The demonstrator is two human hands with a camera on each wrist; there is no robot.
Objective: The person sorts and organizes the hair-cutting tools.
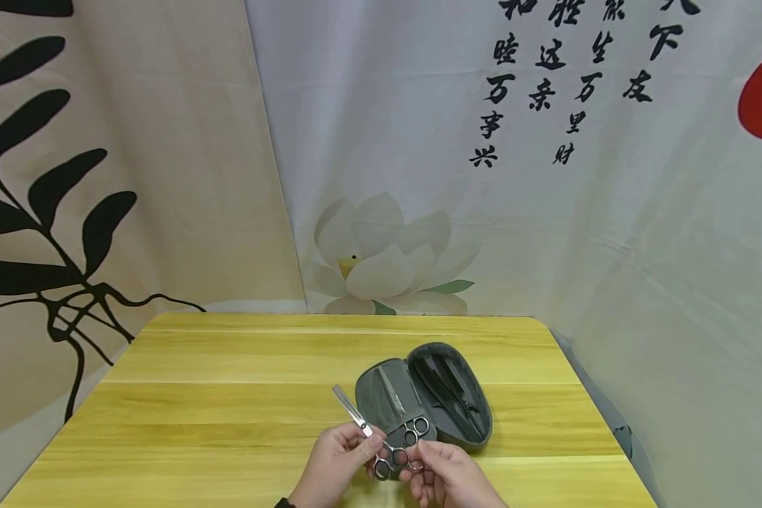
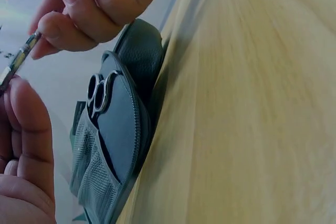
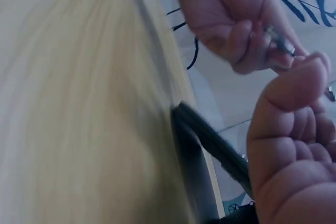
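The curled left hand (image 1: 336,457) and right hand (image 1: 452,475) pinch scissors (image 1: 364,424) by middle and handle beside an open case (image 1: 479,444); the table's (image 1: 216,423) left edge lies farther off than its right.

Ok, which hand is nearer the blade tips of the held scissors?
Left. The left hand pinches the scissors below the blades, with the tips projecting just beyond its fingers. The right hand is farther off, at the handle end.

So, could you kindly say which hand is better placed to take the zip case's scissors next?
Probably the right hand: both hands hold the loose scissors, but it sits closer to the pocketed scissors, while the left hand grips nearer the blades.
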